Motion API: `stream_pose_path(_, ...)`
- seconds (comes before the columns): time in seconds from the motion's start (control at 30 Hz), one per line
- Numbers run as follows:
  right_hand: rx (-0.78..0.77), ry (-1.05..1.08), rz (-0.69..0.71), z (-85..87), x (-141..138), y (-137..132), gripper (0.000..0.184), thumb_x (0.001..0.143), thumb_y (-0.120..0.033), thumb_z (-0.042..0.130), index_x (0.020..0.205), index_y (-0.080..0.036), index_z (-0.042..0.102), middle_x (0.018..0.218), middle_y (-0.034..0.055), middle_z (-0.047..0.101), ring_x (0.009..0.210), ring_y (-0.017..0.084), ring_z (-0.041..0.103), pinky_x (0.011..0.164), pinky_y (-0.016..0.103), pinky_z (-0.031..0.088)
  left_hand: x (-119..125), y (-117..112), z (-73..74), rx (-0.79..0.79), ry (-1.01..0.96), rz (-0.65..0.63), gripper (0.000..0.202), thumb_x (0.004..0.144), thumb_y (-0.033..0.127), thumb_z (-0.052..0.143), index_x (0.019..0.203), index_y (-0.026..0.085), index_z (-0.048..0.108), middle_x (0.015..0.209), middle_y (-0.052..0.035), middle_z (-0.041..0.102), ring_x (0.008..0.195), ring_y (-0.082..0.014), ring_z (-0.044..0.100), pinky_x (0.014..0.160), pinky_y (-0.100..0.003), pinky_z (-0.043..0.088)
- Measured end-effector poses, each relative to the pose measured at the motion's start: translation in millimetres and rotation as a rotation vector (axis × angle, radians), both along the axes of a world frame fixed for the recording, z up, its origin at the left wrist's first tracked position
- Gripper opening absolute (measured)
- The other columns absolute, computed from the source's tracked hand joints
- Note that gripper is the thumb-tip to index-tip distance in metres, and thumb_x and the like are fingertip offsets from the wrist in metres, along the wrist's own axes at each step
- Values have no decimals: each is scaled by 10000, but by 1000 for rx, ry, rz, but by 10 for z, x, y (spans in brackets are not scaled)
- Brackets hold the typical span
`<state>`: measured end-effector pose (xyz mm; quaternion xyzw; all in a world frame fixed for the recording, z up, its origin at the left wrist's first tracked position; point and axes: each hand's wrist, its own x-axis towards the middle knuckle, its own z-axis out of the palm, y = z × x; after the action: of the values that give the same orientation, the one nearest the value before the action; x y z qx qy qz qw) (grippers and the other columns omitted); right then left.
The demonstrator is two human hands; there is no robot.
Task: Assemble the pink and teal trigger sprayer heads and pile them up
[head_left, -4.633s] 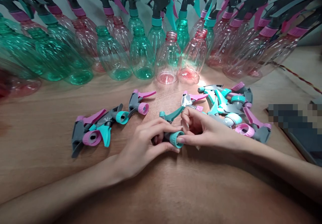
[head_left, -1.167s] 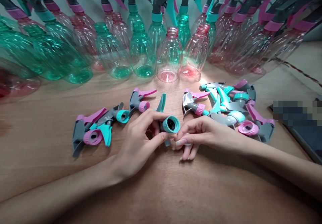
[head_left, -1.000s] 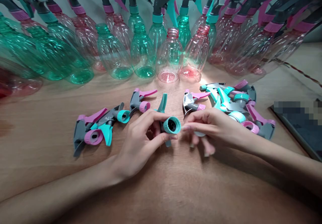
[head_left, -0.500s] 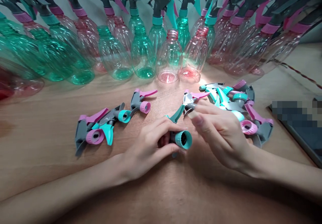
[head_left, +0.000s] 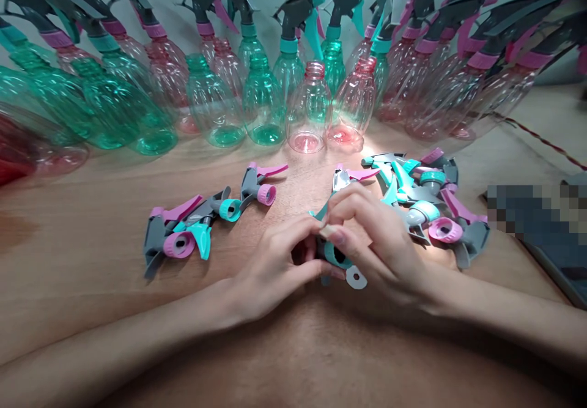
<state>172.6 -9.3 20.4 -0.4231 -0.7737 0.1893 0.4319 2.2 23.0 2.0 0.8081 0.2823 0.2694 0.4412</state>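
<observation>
My left hand (head_left: pixel 279 261) is closed around a grey spray head with a teal screw cap (head_left: pixel 338 255), holding it low over the wooden table (head_left: pixel 298 347) with the cap's opening turned to the right. My right hand (head_left: pixel 380 237) lies over that cap, its thumb and forefinger pinched together at the cap's rim; what they pinch is too small to name. A small white ring (head_left: pixel 356 277) shows just under the right hand's fingers, and I cannot tell if it is held or lying on the table.
A heap of loose pink and teal spray heads (head_left: pixel 426 194) lies right of my hands, and three more (head_left: pixel 183 230) lie to the left. Teal and pink bottles line the back, some uncapped like the pink one (head_left: pixel 309 111). A dark flat object (head_left: pixel 550 243) sits at right.
My right hand has come back from the heap onto the teal cap and pinched shut there. The left hand has lowered the spray head slightly towards the table. The white ring has appeared.
</observation>
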Motion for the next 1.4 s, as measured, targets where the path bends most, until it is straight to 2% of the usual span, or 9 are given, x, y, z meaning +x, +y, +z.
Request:
stream_pose_path(0.13, -82, -280, -42, 399, 301, 99, 177, 922, -330, 489, 778, -227, 497, 709, -4, 559, 606, 126, 501, 559, 281, 384, -15, -4, 3, -74, -24, 139, 210, 783, 168, 683, 981, 206, 624, 785, 17, 561, 637, -109, 497, 570, -231, 412)
stream_pose_path(0.23, -314, -543, 29, 561, 566, 127, 192, 854, -403, 591, 762, -240, 551, 664, -28, 577, 538, 111, 498, 457, 252, 326, -5, -12, 27, -127, -63, 259, 209, 778, 182, 683, 978, 208, 625, 753, 12, 565, 622, -118, 502, 526, -228, 411)
stream_pose_path(0.37, -610, -617, 330, 408, 628, 82, 108, 811, -325, 649, 820, -238, 584, 781, -38, 635, 625, 107, 551, 496, 232, 349, 9, -22, 43, -158, -62, 302, 185, 781, 198, 680, 958, 206, 625, 704, 17, 557, 599, -119, 509, 489, -224, 408)
stream_pose_path(0.47, -598, -570, 375, 256, 496, 61, 208, 761, -290, 700, 893, -217, 555, 883, -23, 619, 718, 120, 540, 564, 238, 360, 5, -18, 29, -162, -60, 290, 177, 790, 194, 671, 961, 206, 623, 731, 14, 575, 610, -117, 534, 506, -226, 430)
stream_pose_path(0.67, -781, -650, 375, 238, 406, 120, 185, 794, -365, 655, 765, -200, 577, 719, -29, 592, 635, 120, 513, 531, 240, 332, -1, -13, 16, -174, -45, 263, 201, 805, 183, 640, 1003, 192, 609, 715, 8, 608, 563, -111, 530, 459, -213, 400)
stream_pose_path(0.87, -745, -598, 416, 228, 437, 140, 230, 790, -412, 669, 780, -193, 599, 765, -17, 601, 699, 129, 548, 575, 237, 364, -15, -3, -2, -145, 0, 231, 238, 799, 169, 656, 1030, 209, 612, 726, 18, 602, 585, -109, 531, 495, -213, 412)
stream_pose_path(1.1, -731, -436, 425, 351, 472, 180, 154, 808, -355, 663, 827, -215, 601, 728, -57, 590, 608, 84, 526, 522, 207, 367, -34, 20, 3, -107, 43, 179, 235, 797, 147, 670, 1016, 212, 615, 849, 9, 597, 672, -110, 529, 565, -222, 416)
stream_pose_path(1.27, -660, -202, 271, 418, 492, 206, 159, 807, -331, 665, 787, -192, 590, 736, -34, 634, 655, 91, 558, 568, 202, 414, -34, 12, 27, -32, 63, 123, 253, 794, 132, 677, 1025, 228, 632, 859, 23, 593, 656, -97, 490, 602, -230, 395)
stream_pose_path(1.4, -615, -168, 268, 366, 441, 214, 123, 824, -302, 649, 849, -183, 632, 763, -22, 668, 665, 89, 583, 593, 195, 430, -29, 12, 49, -54, 49, 78, 270, 791, 117, 679, 1028, 237, 637, 846, 39, 602, 659, -94, 490, 611, -230, 385)
